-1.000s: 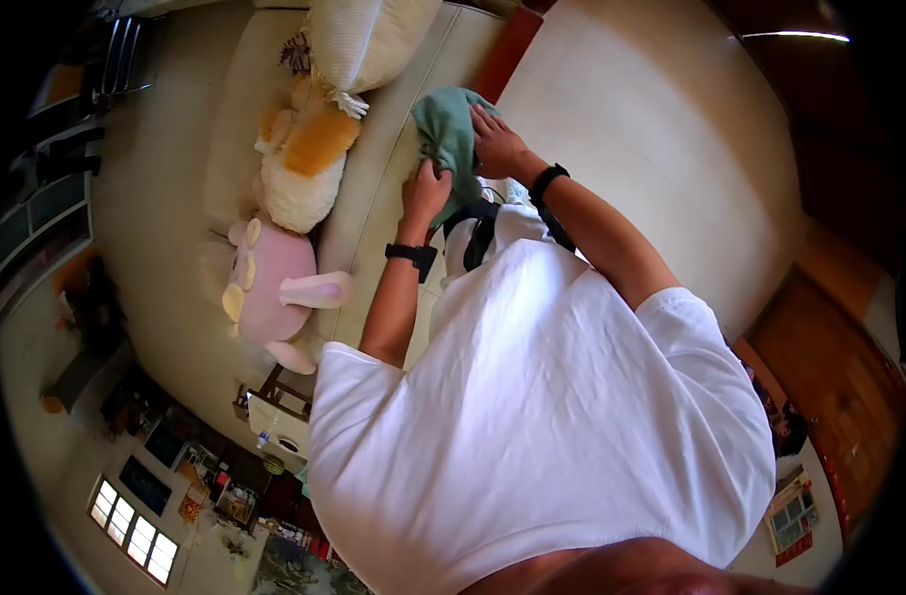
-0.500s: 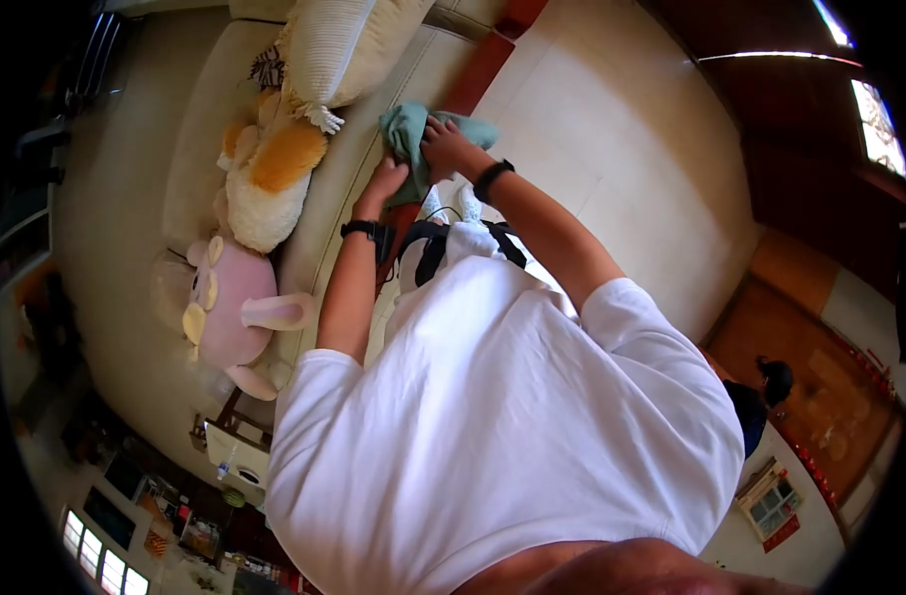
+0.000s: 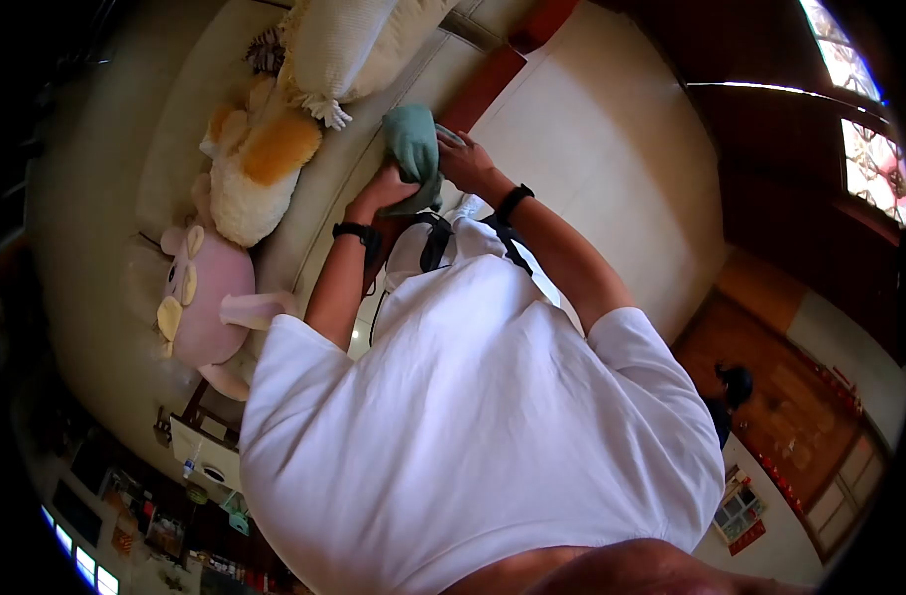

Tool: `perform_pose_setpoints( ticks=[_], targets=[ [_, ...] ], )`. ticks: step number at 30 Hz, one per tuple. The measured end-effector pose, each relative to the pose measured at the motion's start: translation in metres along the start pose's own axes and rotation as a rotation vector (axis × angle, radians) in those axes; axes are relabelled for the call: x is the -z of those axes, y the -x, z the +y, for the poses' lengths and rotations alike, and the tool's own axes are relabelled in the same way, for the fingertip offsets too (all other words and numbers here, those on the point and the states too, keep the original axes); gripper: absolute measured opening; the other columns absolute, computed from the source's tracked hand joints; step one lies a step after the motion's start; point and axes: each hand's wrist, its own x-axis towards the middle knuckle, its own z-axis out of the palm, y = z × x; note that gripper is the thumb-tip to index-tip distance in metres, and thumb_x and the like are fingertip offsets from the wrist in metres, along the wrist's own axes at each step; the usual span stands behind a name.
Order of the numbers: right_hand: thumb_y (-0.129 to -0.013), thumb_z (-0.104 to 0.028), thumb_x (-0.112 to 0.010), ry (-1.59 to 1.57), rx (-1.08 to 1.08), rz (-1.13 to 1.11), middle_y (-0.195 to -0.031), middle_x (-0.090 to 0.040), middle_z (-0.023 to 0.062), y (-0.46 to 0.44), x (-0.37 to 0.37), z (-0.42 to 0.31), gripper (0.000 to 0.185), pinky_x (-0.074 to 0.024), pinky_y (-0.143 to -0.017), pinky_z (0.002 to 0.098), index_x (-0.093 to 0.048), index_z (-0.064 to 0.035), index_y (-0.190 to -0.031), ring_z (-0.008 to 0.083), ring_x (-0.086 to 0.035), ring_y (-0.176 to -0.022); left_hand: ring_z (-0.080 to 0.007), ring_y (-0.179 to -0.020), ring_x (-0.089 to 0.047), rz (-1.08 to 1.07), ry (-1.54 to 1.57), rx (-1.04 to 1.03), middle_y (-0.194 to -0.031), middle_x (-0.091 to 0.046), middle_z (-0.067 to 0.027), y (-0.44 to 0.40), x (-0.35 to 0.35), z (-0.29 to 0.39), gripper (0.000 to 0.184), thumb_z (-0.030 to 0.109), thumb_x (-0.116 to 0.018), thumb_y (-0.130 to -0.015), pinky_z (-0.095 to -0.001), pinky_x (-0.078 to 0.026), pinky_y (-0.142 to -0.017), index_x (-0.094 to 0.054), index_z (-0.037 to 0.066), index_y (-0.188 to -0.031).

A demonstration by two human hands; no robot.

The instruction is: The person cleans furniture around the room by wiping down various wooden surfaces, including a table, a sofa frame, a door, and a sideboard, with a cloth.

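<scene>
A green cloth [image 3: 410, 144], bunched up, is between my two hands at the edge of the beige sofa [image 3: 319, 193]. My left hand [image 3: 386, 188] is closed on its lower left side. My right hand [image 3: 465, 162] is at the cloth's right side, with its fingers bent round that edge. Each wrist has a black band. Behind the cloth runs the sofa's dark red wooden edge [image 3: 483, 87].
On the sofa lie a cream cushion [image 3: 359, 50], a white and orange plush toy [image 3: 265, 178] and a pink plush toy [image 3: 210, 297]. Pale floor tiles [image 3: 592, 149] stretch to the right. Another person [image 3: 733, 387] is at the far right.
The cloth was spread under my right hand and is now bunched up between both hands. The view has shifted, and more of the window at the upper right shows.
</scene>
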Motion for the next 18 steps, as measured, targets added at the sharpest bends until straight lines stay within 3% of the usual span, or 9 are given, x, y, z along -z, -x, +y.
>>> perform_pose_setpoints(
  ticks=[1, 3, 5, 8, 10, 13, 15, 17, 18],
  targets=[
    [-0.081, -0.021, -0.064, 0.058, -0.015, -0.039, -0.148, -0.044, 0.0057, -0.012, -0.008, 0.003, 0.042, -0.0357, -0.109, 0.0468, -0.064, -0.0177, -0.123, 0.0225, -0.039, -0.138, -0.0316, -0.112, -0.061, 0.005, -0.006, -0.002, -0.117, -0.064, -0.0209, -0.010, 0.009, 0.002, 0.065, 0.025, -0.076, -0.073, -0.0386, -0.046, -0.098, -0.054, -0.002, -0.129],
    [-0.083, -0.024, -0.062, 0.110, 0.015, -0.073, -0.142, -0.051, 0.0040, -0.037, -0.001, 0.000, 0.038, -0.0343, -0.109, 0.0482, -0.067, -0.0165, -0.120, 0.0235, -0.040, -0.137, -0.0235, -0.110, -0.060, -0.289, 0.179, 0.292, -0.119, -0.064, -0.0156, -0.025, 0.026, -0.003, 0.069, 0.027, -0.079, -0.071, -0.0348, -0.047, -0.096, -0.054, -0.003, -0.127],
    [-0.086, -0.028, -0.059, 0.118, -0.061, -0.484, -0.144, -0.049, 0.0065, -0.058, 0.008, -0.009, 0.042, -0.0327, -0.108, 0.0483, -0.066, -0.0141, -0.124, 0.0287, -0.037, -0.139, -0.0234, -0.109, -0.061, -0.259, 0.195, 0.279, -0.119, -0.064, -0.0153, -0.024, 0.029, -0.005, 0.068, 0.026, -0.079, -0.070, -0.0351, -0.047, -0.095, -0.054, -0.002, -0.127],
    [-0.088, -0.031, -0.056, 0.131, -0.064, -0.515, -0.147, -0.046, 0.0124, -0.057, 0.013, -0.032, 0.046, -0.0311, -0.109, 0.0479, -0.064, -0.0097, -0.128, 0.0352, -0.034, -0.140, -0.0230, -0.108, -0.061, -0.232, 0.232, 0.256, -0.119, -0.065, -0.0149, -0.009, 0.023, 0.001, 0.068, 0.022, -0.080, -0.069, -0.0357, -0.048, -0.093, -0.055, -0.001, -0.127],
    [-0.087, -0.031, -0.057, 0.123, 0.010, -0.501, -0.149, -0.042, 0.0161, -0.043, 0.019, -0.036, 0.049, -0.0307, -0.109, 0.0477, -0.061, -0.0082, -0.131, 0.0371, -0.033, -0.140, -0.0238, -0.109, -0.061, -0.099, 0.046, 0.090, -0.120, -0.064, -0.0143, 0.009, 0.014, 0.011, 0.068, 0.018, -0.081, -0.068, -0.0361, -0.048, -0.094, -0.054, 0.001, -0.128],
    [-0.082, -0.028, -0.061, 0.029, 0.125, -0.345, -0.149, -0.039, 0.0223, -0.021, -0.003, -0.012, 0.056, -0.0299, -0.111, 0.0492, -0.057, -0.0038, -0.133, 0.0417, -0.032, -0.140, -0.0211, -0.118, -0.053, -0.107, 0.030, 0.128, -0.130, -0.057, -0.0114, 0.024, 0.013, 0.081, 0.074, 0.012, -0.079, -0.069, -0.0348, -0.044, -0.100, -0.048, 0.004, -0.135],
    [-0.075, -0.024, -0.069, -0.193, 0.428, -0.113, -0.145, -0.040, 0.0237, -0.014, -0.008, 0.021, 0.062, -0.0285, -0.114, 0.0490, -0.056, -0.0006, -0.130, 0.0438, -0.031, -0.139, -0.0226, -0.119, -0.053, -0.086, 0.020, 0.156, -0.130, -0.057, -0.0134, 0.015, 0.003, 0.090, 0.069, 0.011, -0.077, -0.070, -0.0359, -0.043, -0.101, -0.050, 0.003, -0.133],
    [-0.069, -0.020, -0.072, -0.432, 0.512, -0.104, -0.141, -0.045, 0.0239, -0.018, -0.011, 0.057, 0.065, -0.0253, -0.117, 0.0448, -0.056, 0.0015, -0.127, 0.0410, -0.035, -0.136, -0.0256, -0.120, -0.053, -0.110, 0.090, 0.249, -0.130, -0.057, -0.0156, -0.001, -0.008, 0.094, 0.065, 0.012, -0.075, -0.070, -0.0368, -0.042, -0.102, -0.051, 0.002, -0.130],
    [-0.068, -0.020, -0.072, -0.441, 0.543, -0.083, -0.139, -0.047, 0.0213, -0.021, -0.006, 0.072, 0.063, -0.0249, -0.118, 0.0439, -0.057, -0.0001, -0.126, 0.0381, -0.037, -0.135, -0.0296, -0.122, -0.053, -0.091, -0.098, 0.208, -0.130, -0.056, -0.0177, -0.013, -0.014, 0.078, 0.063, 0.015, -0.074, -0.071, -0.0379, -0.042, -0.102, -0.053, 0.001, -0.129]
  ],
)
